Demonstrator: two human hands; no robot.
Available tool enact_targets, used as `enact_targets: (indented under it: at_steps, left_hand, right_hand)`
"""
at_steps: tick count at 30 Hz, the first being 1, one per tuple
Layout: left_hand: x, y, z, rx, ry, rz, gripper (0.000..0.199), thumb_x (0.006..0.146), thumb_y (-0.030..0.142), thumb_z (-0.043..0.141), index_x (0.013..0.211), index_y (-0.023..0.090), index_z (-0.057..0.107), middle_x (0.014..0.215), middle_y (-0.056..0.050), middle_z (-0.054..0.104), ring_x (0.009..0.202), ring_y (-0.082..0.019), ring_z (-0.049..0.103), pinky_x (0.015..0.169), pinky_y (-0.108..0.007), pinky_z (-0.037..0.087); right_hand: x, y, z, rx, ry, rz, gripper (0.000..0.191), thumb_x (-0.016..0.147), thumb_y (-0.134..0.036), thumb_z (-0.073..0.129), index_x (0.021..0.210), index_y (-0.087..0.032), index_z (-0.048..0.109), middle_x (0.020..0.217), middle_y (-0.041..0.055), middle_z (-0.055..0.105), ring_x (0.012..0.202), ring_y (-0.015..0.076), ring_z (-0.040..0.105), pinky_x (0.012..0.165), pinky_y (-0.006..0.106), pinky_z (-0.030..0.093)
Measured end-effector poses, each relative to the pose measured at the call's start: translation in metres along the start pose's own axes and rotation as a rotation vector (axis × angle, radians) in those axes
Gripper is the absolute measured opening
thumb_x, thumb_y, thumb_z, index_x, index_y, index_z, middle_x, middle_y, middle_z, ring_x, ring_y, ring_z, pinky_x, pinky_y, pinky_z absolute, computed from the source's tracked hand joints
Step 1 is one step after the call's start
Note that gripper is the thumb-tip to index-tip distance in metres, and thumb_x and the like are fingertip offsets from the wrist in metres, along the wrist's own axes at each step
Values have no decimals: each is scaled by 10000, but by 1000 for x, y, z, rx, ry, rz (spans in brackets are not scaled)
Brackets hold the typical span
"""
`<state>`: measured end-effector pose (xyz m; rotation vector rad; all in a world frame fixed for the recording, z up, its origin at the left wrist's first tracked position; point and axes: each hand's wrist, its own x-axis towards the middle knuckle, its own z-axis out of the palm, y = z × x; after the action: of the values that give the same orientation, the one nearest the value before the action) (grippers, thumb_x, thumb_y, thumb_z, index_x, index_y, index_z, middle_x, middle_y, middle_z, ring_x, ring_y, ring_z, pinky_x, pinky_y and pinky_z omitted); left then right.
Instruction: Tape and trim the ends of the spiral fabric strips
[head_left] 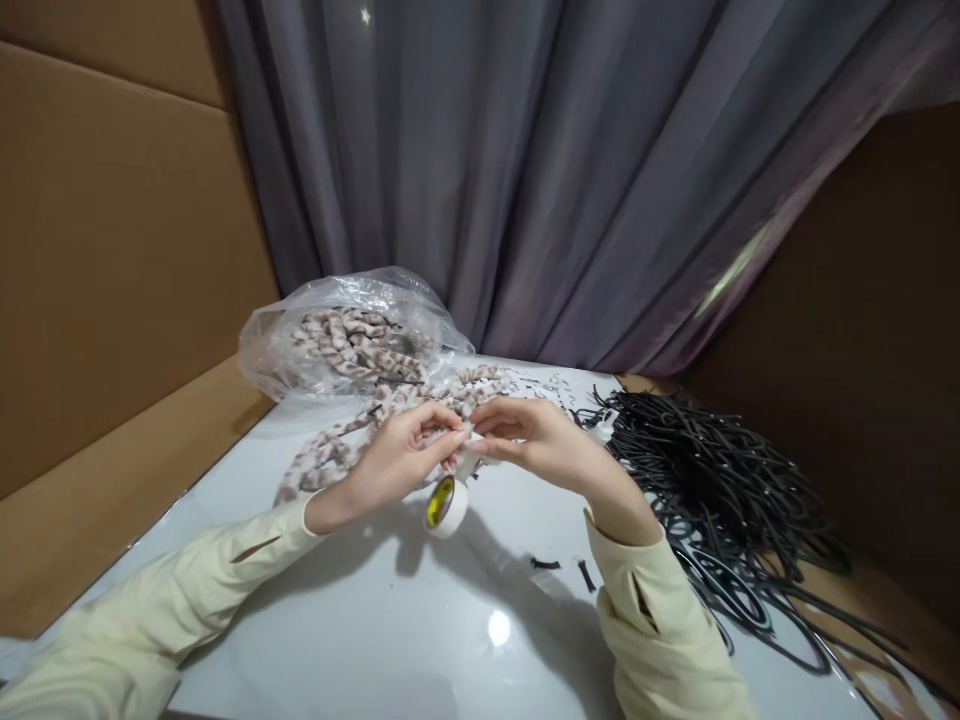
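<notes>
Tape roll (453,512), white outside with a yellow core, hangs just under the 2 hands, at the lower end of a short white strip (470,463). The left hand (401,455) has thumb and fingertips pressed together on this strip, and the right hand (544,440) pinches it from the other side, so the 2 sets of fingertips nearly touch; exactly how the strip lies between them is too small to tell. Both arms wear pale yellow sleeves (202,575). Below is a glossy white table (360,640). Behind the left hand lie fluffy brown-and-white strands (315,465), and past them a clear plastic bag (274,345) holds more. Near the right forearm, 2 short black pieces (545,564) lie apart from each other, while a big tangle of black cords (705,470) fills the right side. Grey curtain (465,150) hangs at the back, between brown cardboard panels (112,220).
</notes>
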<state>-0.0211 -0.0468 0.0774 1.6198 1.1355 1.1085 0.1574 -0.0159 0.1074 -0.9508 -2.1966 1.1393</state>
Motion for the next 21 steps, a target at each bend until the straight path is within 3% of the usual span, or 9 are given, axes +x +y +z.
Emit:
enact_targets:
  at_steps: [4, 8, 15, 21]
  left_hand:
    - [-2, 0, 0, 26, -9, 31, 208, 779, 344, 574, 828, 143, 560, 742, -10, 590, 606, -107, 559, 509, -197, 434]
    - [-4, 0, -4, 114, -35, 95, 175, 822, 324, 536, 846, 155, 575, 720, 1, 587, 614, -101, 546, 524, -189, 419]
    - [-5, 0, -5, 262, -71, 181, 138, 848, 267, 501, 831, 157, 582, 718, 4, 593, 618, -95, 535, 558, -194, 404]
    - [-9, -1, -3, 319, -105, 242, 129, 861, 237, 475, 847, 164, 580, 772, -12, 621, 669, -109, 562, 576, -199, 401]
  right_hand:
    - [1, 3, 1, -145, 37, 31, 161, 718, -234, 670, 814, -120, 612, 644, -2, 593, 592, 110, 542, 544, 214, 428]
    - [-2, 0, 2, -288, 101, 25, 102, 707, -191, 675, 762, -124, 622, 571, -34, 532, 531, 90, 491, 512, 197, 371]
    - [-7, -6, -4, -323, -21, -49, 285, 820, -385, 574, 791, -113, 652, 664, 4, 511, 549, 93, 476, 512, 214, 374]
    - [-7, -7, -3, -353, -45, 18, 171, 827, -262, 578, 731, -124, 612, 537, -49, 427, 474, 72, 409, 507, 212, 328]
